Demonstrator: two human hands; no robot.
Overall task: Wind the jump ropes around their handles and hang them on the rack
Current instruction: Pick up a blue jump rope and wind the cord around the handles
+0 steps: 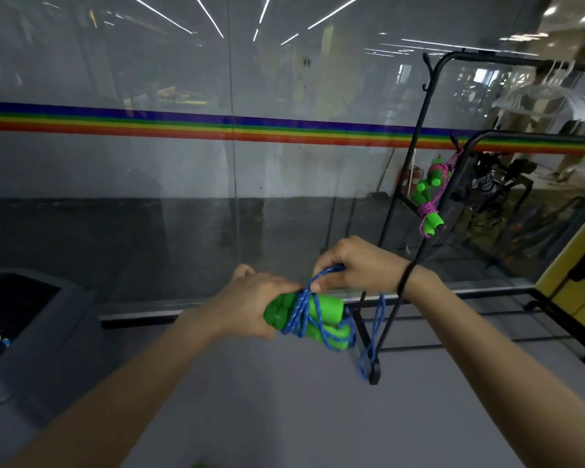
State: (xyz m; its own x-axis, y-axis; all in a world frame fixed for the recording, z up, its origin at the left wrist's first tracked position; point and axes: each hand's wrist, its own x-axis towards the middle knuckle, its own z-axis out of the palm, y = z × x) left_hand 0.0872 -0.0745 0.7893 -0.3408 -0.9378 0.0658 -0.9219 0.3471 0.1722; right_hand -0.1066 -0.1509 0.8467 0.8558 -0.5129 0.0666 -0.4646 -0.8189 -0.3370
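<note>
The left hand (250,298) is gripping the left end of the green foam handles (328,310), held in the air before the glass wall (183,163); the right hand (355,265) is pinching loops of the blue rope (301,315) just above them, a slack loop hanging across the black rack (433,96); a pink-corded jump rope (431,197) is hanging on that rack's near end; a dark bin (31,298) is standing at lower left.

Rainbow-striped glass wall (149,170), grey floor (284,417)
</note>
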